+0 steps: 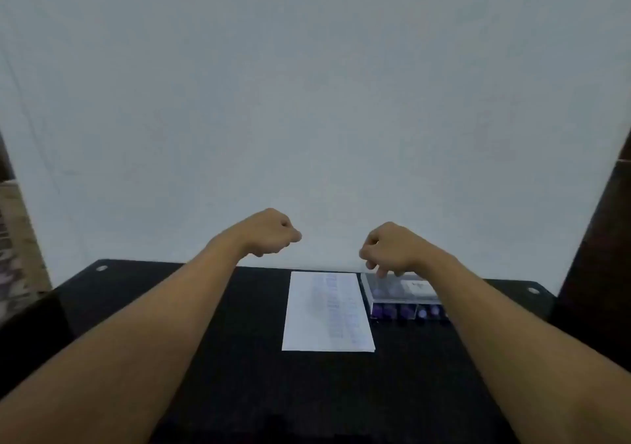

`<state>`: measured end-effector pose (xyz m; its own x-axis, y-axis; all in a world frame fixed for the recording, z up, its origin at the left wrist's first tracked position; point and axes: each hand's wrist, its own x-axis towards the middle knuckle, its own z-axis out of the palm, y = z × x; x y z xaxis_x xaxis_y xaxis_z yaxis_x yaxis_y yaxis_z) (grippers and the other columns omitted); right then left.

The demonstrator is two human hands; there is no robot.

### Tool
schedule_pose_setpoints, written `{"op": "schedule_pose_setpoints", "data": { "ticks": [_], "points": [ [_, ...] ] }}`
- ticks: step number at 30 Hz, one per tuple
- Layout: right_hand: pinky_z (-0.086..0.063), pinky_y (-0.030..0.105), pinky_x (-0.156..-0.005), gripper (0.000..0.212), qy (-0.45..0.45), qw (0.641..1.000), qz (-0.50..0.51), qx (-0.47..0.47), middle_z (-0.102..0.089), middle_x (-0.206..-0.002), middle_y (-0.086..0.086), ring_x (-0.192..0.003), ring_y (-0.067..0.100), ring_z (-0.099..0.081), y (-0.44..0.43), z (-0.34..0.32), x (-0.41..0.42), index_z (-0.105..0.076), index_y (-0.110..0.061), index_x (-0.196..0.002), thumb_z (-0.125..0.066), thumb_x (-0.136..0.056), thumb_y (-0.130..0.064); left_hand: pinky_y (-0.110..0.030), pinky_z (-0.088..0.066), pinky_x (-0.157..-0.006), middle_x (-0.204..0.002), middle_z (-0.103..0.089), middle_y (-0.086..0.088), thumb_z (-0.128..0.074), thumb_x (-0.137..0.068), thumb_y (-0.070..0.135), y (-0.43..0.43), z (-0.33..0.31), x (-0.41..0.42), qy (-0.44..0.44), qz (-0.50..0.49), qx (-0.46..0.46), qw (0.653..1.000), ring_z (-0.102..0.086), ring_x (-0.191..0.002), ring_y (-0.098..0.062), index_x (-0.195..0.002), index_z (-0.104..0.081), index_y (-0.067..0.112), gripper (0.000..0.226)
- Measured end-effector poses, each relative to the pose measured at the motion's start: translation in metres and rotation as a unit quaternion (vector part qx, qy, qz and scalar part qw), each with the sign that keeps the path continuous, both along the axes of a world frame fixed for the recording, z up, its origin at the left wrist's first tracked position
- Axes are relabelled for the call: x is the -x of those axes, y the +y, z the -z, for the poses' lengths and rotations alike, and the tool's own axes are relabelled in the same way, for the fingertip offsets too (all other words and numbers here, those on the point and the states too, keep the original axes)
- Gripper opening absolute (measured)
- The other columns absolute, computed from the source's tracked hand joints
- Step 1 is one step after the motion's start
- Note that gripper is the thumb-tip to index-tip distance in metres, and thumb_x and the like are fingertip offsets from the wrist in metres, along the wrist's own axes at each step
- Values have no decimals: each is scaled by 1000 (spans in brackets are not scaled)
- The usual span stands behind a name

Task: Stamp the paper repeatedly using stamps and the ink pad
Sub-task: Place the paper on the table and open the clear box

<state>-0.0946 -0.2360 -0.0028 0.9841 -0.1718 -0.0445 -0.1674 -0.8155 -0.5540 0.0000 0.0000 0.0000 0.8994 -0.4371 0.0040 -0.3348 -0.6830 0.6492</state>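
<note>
Head view: we are looking down along two bare forearms that are reaching forward over a black table (239, 341) standing against a pale wall (307, 102). The left hand (269, 233) is hovering above the table's far edge with its fingers curled tightly into the palm and the thumb lying against them; we are seeing nothing held in it. The right hand (389, 249) is hanging with the wrist raised and the fingers drooping loosely downward, slightly spread, and it too is gripping nothing. Its fingertips (381, 274) are overlapping the far rim of a clear box (399, 290) in this view; we cannot tell whether they are touching the box or hovering just above it.

The paper (327, 310) is lying flat near the middle of the table, between the two forearms, and is carrying faint bluish rows of marks down its right half. The clear box is sitting just beside the paper's right edge, at its far end. A row of purple stamps (406, 312) is showing along the near side of the box. A white label-like patch (420, 286) is showing through the top of the box, partly hidden by the right wrist. In the blur we are not making out the ink pad.
</note>
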Motion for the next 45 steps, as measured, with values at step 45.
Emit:
{"op": "schedule_pose_setpoints", "data": {
  "ticks": [45],
  "points": [
    [-54,38,-81,23,103,939,306,-121,-65,-116,14,-102,31,-63,-31,240,-102,-61,-7,-116,-59,-95,-16,-43,-60,-79,-105,-66,-15,-62,-81,4,-69,259,-98,281,-336,137,889,-68,-87,-32,-109,-61,2,28]
  ]
}}
